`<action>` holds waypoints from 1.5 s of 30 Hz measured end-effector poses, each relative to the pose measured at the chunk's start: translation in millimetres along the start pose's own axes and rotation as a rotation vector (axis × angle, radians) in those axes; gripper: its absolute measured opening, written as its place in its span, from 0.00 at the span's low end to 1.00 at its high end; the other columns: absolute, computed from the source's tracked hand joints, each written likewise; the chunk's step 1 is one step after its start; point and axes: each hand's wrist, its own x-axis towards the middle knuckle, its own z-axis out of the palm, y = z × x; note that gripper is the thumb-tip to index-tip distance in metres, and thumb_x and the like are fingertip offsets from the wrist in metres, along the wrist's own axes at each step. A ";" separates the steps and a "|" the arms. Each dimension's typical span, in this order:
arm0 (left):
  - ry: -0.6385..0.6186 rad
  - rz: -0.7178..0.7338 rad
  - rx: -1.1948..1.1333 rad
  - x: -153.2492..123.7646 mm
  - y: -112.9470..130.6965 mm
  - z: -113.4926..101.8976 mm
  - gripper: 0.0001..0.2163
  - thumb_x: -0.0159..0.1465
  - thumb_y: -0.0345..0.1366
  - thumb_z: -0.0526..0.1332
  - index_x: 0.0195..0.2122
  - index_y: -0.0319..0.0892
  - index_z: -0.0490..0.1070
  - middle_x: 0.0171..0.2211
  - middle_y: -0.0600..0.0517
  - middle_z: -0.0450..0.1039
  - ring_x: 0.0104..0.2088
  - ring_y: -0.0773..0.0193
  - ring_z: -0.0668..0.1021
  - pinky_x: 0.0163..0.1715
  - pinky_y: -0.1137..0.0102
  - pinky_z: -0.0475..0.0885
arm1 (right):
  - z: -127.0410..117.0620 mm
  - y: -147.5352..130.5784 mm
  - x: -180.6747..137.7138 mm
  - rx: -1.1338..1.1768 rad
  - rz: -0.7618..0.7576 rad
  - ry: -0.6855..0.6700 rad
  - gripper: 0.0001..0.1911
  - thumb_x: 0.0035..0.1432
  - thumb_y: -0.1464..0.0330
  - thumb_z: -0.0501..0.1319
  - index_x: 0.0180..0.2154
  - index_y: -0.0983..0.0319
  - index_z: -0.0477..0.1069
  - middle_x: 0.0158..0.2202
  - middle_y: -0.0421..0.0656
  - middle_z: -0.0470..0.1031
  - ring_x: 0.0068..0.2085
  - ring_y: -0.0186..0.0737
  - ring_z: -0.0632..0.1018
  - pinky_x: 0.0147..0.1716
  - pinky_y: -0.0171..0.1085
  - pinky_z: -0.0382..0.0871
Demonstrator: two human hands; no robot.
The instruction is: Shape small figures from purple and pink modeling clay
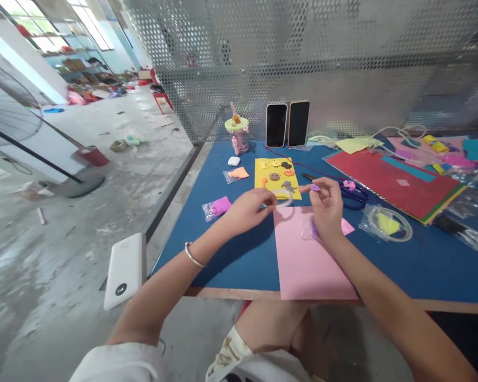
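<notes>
My left hand [252, 211] is closed on the near side of a whitish, see-through ring [287, 201], held over the lower edge of a yellow sheet [258, 183]. Several small animal-shaped pieces, among them a brown one [274, 176], lie on that sheet. Between the thumb and fingers of my right hand [327, 207] is a small purple piece [315, 188], its shape too small to make out. A pink sheet [302, 265] lies under and in front of both hands. Partly hidden by my right hand, a clear packet with purple clay [308, 229] rests on it.
At the left lie a purple packet [221, 206], an orange packet [239, 173] and a white case [233, 161]. Two phones [276, 125] lean on the perforated metal panel [322, 69]. Coloured sheets [398, 183] and a bagged ring [402, 233] are at the right. A white power bank [125, 270] sits beyond the left edge.
</notes>
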 end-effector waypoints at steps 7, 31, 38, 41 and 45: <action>0.185 -0.027 -0.249 17.2 27.2 35.5 0.05 0.61 0.30 0.59 0.39 0.41 0.72 0.39 0.49 0.74 0.41 0.64 0.75 0.40 0.69 0.71 | 4.7 -1.3 -5.3 -0.296 -0.063 0.030 0.09 0.60 0.63 0.57 0.43 0.58 0.64 0.15 0.29 0.55 0.17 0.30 0.60 0.22 0.33 0.54; 0.432 -0.006 0.107 0.5 31.8 75.2 0.10 0.66 0.41 0.57 0.42 0.46 0.76 0.39 0.51 0.76 0.41 0.64 0.76 0.41 0.69 0.70 | 4.9 3.9 -16.2 -0.354 -0.014 0.076 0.14 0.59 0.63 0.57 0.47 0.58 0.62 0.15 0.28 0.56 0.17 0.31 0.60 0.23 0.32 0.55; 0.349 -0.041 0.071 -3.3 29.2 74.0 0.11 0.64 0.39 0.58 0.47 0.46 0.71 0.43 0.51 0.75 0.44 0.63 0.76 0.43 0.69 0.71 | 6.1 7.2 -18.4 -0.375 -0.026 0.047 0.14 0.59 0.63 0.57 0.47 0.58 0.63 0.16 0.28 0.56 0.17 0.31 0.62 0.23 0.32 0.56; 0.276 -0.024 0.116 -14.0 37.0 75.8 0.17 0.63 0.40 0.59 0.52 0.43 0.65 0.46 0.49 0.73 0.46 0.60 0.75 0.45 0.66 0.71 | 6.0 9.4 -18.5 -0.377 -0.042 0.066 0.14 0.59 0.64 0.57 0.47 0.58 0.63 0.16 0.28 0.56 0.17 0.31 0.61 0.23 0.32 0.56; 0.117 0.051 0.266 -22.2 34.6 69.4 0.12 0.66 0.40 0.54 0.48 0.42 0.65 0.46 0.48 0.71 0.45 0.59 0.74 0.44 0.64 0.71 | 5.9 10.9 -18.9 -0.366 -0.037 0.094 0.14 0.59 0.65 0.56 0.47 0.59 0.63 0.16 0.28 0.55 0.17 0.30 0.60 0.23 0.32 0.55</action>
